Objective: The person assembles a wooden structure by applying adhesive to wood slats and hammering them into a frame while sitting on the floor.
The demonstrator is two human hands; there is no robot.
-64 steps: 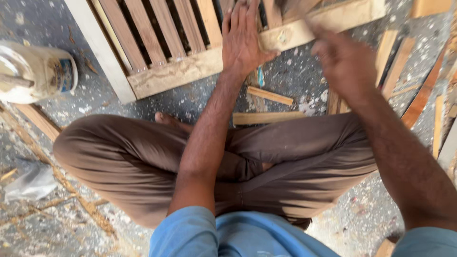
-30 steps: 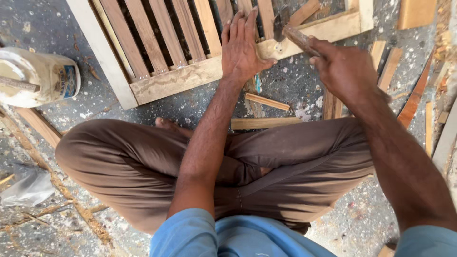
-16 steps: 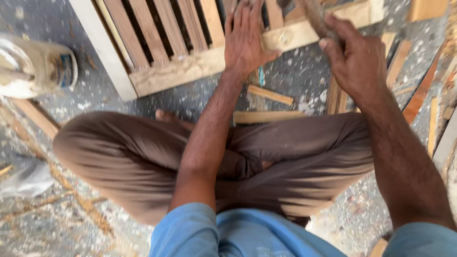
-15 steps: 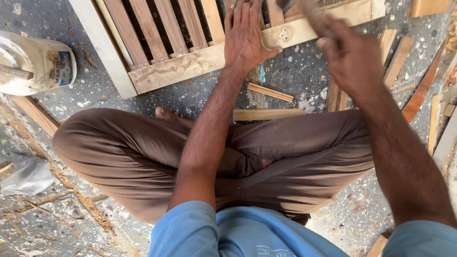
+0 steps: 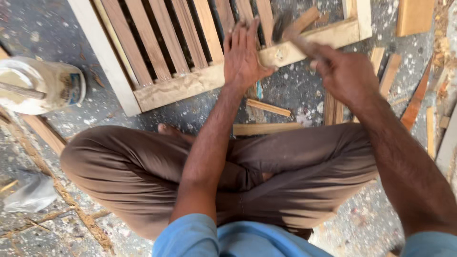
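Observation:
A slatted wooden frame (image 5: 181, 85) lies on the speckled floor in front of my crossed legs. My left hand (image 5: 243, 52) presses flat on its lower rail, fingers spread over the slats. My right hand (image 5: 345, 71) is closed around the wooden handle of a hammer (image 5: 290, 31), whose blurred head hangs over the rail just right of my left hand.
A plastic tub (image 5: 40, 85) with a stick in it stands at the left. Loose wood strips (image 5: 266, 128) lie between the frame and my legs, more offcuts (image 5: 414, 102) at the right. A crumpled plastic bag (image 5: 28, 195) lies lower left.
My right hand has been swinging the hammer up and down over the rail; now the head is down close to the wood. The left hand has stayed pressed on the frame.

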